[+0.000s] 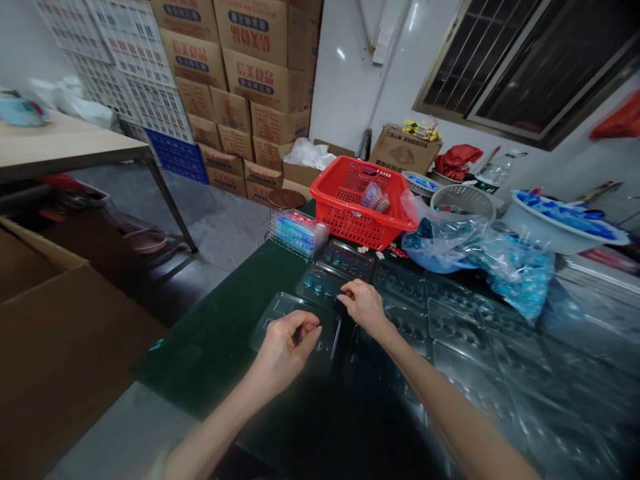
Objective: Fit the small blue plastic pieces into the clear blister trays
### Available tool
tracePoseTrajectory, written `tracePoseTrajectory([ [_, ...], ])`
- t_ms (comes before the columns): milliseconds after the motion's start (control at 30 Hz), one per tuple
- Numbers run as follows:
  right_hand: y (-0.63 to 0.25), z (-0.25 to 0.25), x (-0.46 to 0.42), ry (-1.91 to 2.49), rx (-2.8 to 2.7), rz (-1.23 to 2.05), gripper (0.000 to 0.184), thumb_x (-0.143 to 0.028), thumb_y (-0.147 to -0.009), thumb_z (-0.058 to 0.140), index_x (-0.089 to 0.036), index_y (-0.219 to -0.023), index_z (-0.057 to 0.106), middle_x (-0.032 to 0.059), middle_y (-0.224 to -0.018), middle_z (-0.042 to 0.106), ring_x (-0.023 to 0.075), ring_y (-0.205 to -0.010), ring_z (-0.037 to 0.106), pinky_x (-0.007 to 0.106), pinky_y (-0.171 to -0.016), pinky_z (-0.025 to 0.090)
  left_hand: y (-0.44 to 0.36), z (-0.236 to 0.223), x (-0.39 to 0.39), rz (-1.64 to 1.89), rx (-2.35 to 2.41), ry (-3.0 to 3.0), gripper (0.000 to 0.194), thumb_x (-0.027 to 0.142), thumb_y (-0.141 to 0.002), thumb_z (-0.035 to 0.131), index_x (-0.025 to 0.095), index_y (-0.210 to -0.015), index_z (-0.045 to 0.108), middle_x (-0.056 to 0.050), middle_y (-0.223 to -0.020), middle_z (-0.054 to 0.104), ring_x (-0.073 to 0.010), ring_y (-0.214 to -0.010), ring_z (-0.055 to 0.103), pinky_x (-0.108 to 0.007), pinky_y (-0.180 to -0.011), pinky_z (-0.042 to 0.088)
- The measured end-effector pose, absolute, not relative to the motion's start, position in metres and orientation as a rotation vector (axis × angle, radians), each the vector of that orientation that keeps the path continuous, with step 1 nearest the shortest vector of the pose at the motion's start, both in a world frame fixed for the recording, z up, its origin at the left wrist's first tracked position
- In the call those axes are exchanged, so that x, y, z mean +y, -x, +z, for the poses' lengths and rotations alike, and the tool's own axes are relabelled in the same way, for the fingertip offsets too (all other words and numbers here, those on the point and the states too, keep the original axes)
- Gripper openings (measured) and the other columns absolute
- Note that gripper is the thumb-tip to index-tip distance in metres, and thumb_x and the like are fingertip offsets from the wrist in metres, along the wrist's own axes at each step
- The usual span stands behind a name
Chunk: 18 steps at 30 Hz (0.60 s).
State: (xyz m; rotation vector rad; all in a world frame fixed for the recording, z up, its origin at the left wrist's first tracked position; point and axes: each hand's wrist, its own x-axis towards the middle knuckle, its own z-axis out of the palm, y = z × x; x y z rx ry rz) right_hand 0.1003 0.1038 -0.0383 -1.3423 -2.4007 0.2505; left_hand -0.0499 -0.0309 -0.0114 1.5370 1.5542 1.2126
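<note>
Clear plastic tray (285, 307) flat on the dark green bench (210, 333), partly hidden behind the left hand (293, 343). Left fingers curled, tips nearly meeting the thumb; cannot tell whether pinching anything. At two o'clock from there, right hand (365, 305), fingers bent in close to the thumb, over the right end of a second tray (313, 273) with blue pieces; again, cannot tell whether pinching.

Outward from both hands: at one o'clock, third tray (350, 257), also with blue pieces; at three, rows of clear trays (460, 327); at eleven, stacked packs (300, 233), red and blue print too blurred to read. Beyond, at one, red basket (345, 223); toward half past two, blue-filled bag (520, 273).

Farthest, at eleven, stacked cartons (260, 83) printed 信美食品 in red, some upside down, with blue ovals, their lettering too small to read.
</note>
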Motion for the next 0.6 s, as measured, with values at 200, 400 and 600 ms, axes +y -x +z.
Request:
tracePoseTrajectory([
  [200, -0.096, -0.036, 0.101, 1.368, -2.526, 0.143, 0.016, -0.021, -0.079, 0.048, -0.022, -0.086, 0.062, 0.0048, -0.089, 0.057, 0.0180, -0.081, 0.055, 0.027, -0.067, 0.038, 0.050, -0.011, -0.030, 1.180, 1.569, -1.569, 0.014, 0.024, -0.078, 0.047, 0.015, -0.078, 0.058, 0.001, -0.065, 0.051, -0.0101, -0.057, 0.047, -0.021, -0.052, 0.036],
  [400, -0.091, -0.036, 0.101, 1.301, -2.611, 0.130, 0.016, -0.016, -0.079, 0.046, -0.019, -0.076, 0.062, 0.0067, -0.086, 0.056, 0.0186, -0.083, 0.053, 0.027, -0.067, 0.038, 0.042, -0.012, -0.028, 1.097, 1.577, -1.674, 0.014, 0.023, -0.079, 0.045, 0.016, -0.079, 0.057, 0.000, -0.067, 0.052, -0.0110, -0.059, 0.048, -0.022, -0.056, 0.038],
  [600, -0.110, -0.016, 0.098, 1.232, -2.555, 0.175, 0.035, -0.020, -0.077, 0.051, -0.018, -0.113, 0.049, 0.0064, -0.096, 0.056, 0.0156, -0.082, 0.053, 0.025, -0.071, 0.039, 0.014, -0.007, -0.021, 0.794, 1.505, -2.002, 0.020, 0.016, -0.076, 0.046, 0.019, -0.091, 0.059, -0.004, -0.082, 0.059, -0.0160, -0.075, 0.053, -0.026, -0.067, 0.041],
])
